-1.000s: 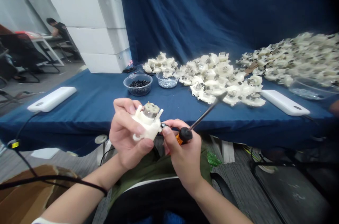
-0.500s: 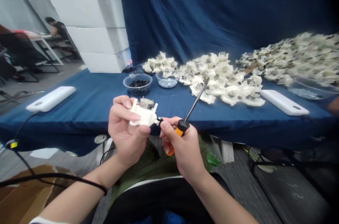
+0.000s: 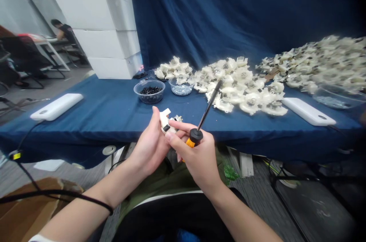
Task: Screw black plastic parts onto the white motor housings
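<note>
The left hand (image 3: 148, 148) pinches the plastic part (image 3: 165, 119), likely light and stiff, best held at its sides; the right hand (image 3: 200, 158) fingers clasp the screwdriver (image 3: 205, 112).

A: The small housing (image 3: 165, 119) looks like matt cream plastic.
B: Yes. The screwdriver (image 3: 196, 135) has a dark, dull metal shaft and a glossy orange-and-black plastic handle.
A: And the table cover (image 3: 108, 110)?
B: Soft, matt blue cloth. The 2 bowls (image 3: 148, 100) are clear, shiny plastic.
</note>
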Tool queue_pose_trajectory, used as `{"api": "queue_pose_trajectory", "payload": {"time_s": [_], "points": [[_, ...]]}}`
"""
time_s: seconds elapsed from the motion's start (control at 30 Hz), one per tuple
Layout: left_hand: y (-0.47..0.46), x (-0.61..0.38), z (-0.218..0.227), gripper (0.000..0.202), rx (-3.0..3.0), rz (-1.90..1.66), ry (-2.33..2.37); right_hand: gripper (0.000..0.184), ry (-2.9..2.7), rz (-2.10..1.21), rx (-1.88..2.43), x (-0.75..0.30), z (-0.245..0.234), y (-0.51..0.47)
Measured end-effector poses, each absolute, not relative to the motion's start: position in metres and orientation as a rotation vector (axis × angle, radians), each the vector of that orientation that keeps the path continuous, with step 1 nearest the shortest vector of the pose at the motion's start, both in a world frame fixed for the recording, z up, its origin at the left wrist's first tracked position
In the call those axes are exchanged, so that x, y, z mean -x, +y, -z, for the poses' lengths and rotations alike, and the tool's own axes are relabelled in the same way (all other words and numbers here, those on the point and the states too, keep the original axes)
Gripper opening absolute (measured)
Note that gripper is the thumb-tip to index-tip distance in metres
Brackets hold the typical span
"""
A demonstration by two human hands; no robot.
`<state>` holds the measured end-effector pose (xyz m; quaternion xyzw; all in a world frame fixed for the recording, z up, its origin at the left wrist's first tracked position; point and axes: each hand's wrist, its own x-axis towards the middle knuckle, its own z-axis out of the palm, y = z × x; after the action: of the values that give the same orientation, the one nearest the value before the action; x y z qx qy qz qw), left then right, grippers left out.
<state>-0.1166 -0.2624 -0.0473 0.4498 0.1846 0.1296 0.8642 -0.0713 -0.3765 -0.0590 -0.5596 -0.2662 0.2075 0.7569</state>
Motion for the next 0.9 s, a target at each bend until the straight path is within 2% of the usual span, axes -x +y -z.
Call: {"api": "queue_pose_trajectory", "payload": {"time_s": [0.3,0.47,0.53,0.8,0.9], "points": [[-0.257,0.118,0.051,0.061,-0.917,-0.003,0.429,0.047,-0.598,-0.531,1.22,0.076,0.051,-0.381],[-0.257,0.121,0.05,0.031,-0.959,0.006,0.314,0.051,-0.606,-0.56,1.226,0.076,0.051,-0.383],[-0.257,0.122,0.049,0.026,-0.955,-0.026,0.314,0.053,-0.597,-0.567,1.233,0.075,0.052,-0.383],[-0.257,0.121,0.05,0.049,-0.927,-0.002,0.364,0.051,-0.581,-0.584,1.24,0.071,0.053,-0.384],[-0.261,0.118,0.049,0.049,-0.927,-0.18,0.424,0.053,-0.568,-0.501,1.255,0.065,0.055,-0.381]]}}
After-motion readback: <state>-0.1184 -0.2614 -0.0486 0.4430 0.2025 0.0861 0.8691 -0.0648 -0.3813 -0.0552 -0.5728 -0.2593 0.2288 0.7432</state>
